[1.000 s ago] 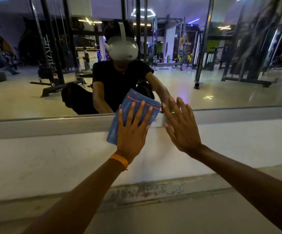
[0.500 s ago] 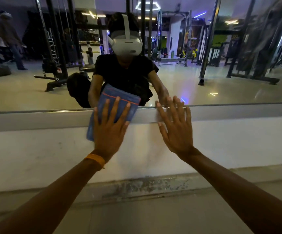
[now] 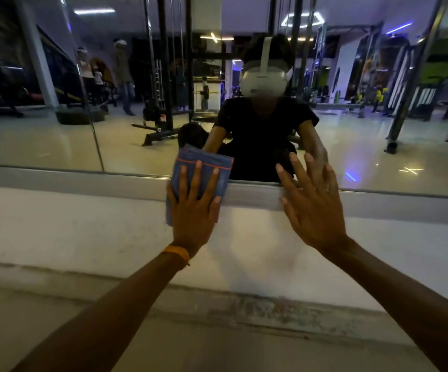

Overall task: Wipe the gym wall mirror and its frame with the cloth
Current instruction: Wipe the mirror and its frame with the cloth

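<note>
The big shiny wall mirror [image 3: 43, 135] and its long grey frame [image 3: 83, 181] stretch far, so I think lots is left to wipe. The left hand [image 3: 193, 210], fingers straight, presses the folded blue cloth [image 3: 204, 157] with a red line over the frame's top edge. The right hand [image 3: 314, 208] rests flat, holding nothing.

Dim; ceiling lights [image 3: 302, 19] glare in mirror [image 3: 56, 103]; edges bowed, perhaps blurred.

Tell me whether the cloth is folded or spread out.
Folded: the cloth is a compact pad, barely wider than the left hand pressing it flat against the frame.
</note>
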A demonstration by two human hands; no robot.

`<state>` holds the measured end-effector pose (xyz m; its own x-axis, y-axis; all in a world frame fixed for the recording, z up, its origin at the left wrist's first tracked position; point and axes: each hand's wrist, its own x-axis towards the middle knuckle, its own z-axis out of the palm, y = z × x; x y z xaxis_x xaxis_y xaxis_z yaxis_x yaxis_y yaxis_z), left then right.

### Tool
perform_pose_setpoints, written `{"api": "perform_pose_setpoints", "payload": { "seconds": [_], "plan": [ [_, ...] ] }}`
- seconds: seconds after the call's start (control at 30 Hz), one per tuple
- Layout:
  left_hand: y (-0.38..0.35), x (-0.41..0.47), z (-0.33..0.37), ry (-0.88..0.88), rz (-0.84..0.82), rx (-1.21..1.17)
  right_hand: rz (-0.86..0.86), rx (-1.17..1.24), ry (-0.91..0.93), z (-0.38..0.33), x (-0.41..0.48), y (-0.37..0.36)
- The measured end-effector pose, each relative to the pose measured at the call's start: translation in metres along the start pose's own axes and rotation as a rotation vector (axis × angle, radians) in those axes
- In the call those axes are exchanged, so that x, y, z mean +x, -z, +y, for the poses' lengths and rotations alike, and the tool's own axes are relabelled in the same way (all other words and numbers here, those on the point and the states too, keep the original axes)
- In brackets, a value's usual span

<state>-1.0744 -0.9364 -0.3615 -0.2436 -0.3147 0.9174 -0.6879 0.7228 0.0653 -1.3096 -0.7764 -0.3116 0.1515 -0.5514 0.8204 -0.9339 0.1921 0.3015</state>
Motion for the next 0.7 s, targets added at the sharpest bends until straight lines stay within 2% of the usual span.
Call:
{"api": "perform_pose_setpoints", "payload": {
  "seconds": [0.07, 0.13, 0.33, 0.47, 0.53, 0.6, 0.7],
  "plan": [
    [0.013, -0.004, -0.046, 0.097, 0.029, 0.003, -0.006, -0.003, 0.038, 0.006, -0.007, 0.000],
    [0.025, -0.004, -0.069, 0.093, 0.009, 0.010, 0.006, 0.015, 0.061, -0.001, -0.003, -0.002],
    [0.008, -0.004, -0.006, -0.104, -0.081, 0.002, 0.007, 0.050, 0.139, -0.057, 0.040, -0.018],
    [0.023, -0.005, -0.063, 0.095, -0.006, -0.048, 0.004, 0.012, 0.200, -0.035, 0.036, -0.015],
    [0.039, -0.005, -0.104, 0.193, -0.023, -0.074, 0.010, -0.008, 0.235, -0.029, 0.033, -0.014],
    [0.049, -0.001, -0.120, 0.205, -0.053, -0.095, 0.020, 0.003, 0.196, -0.037, 0.033, -0.015],
    [0.042, 0.003, -0.081, 0.145, -0.055, -0.064, 0.015, 0.047, 0.103, -0.059, 0.032, -0.020]
  ]
}}
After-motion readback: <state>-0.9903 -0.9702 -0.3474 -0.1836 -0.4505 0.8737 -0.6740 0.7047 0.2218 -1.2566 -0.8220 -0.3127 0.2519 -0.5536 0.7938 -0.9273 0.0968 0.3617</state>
